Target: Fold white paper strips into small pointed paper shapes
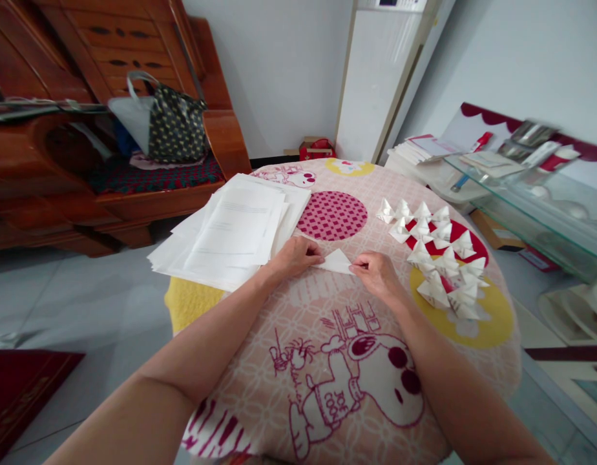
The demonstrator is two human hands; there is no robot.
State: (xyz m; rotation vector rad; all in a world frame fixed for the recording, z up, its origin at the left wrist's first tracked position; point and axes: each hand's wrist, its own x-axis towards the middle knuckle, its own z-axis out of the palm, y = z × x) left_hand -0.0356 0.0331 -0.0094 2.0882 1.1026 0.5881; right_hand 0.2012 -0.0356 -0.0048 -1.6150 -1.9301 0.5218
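A small folded white paper triangle (pixel 337 261) lies on the round table with its pink cartoon-dog cloth (pixel 327 361). My left hand (pixel 294 255) pinches the triangle's left end with closed fingers. At the right end, my right hand (pixel 376 272) does the same. Both forearms reach in from the near edge. A stack of white paper sheets (pixel 235 229) lies just left of my left hand, hanging over the table's edge. Several finished folded paper pieces (pixel 439 258) are grouped to the right of my right hand.
A wooden bench (pixel 104 168) with a dotted handbag (pixel 175 126) stands at the back left. A white tall cabinet (pixel 376 84) is behind the table. A glass shelf (pixel 535 187) with papers and boxes runs along the right. Grey tiled floor lies at the left.
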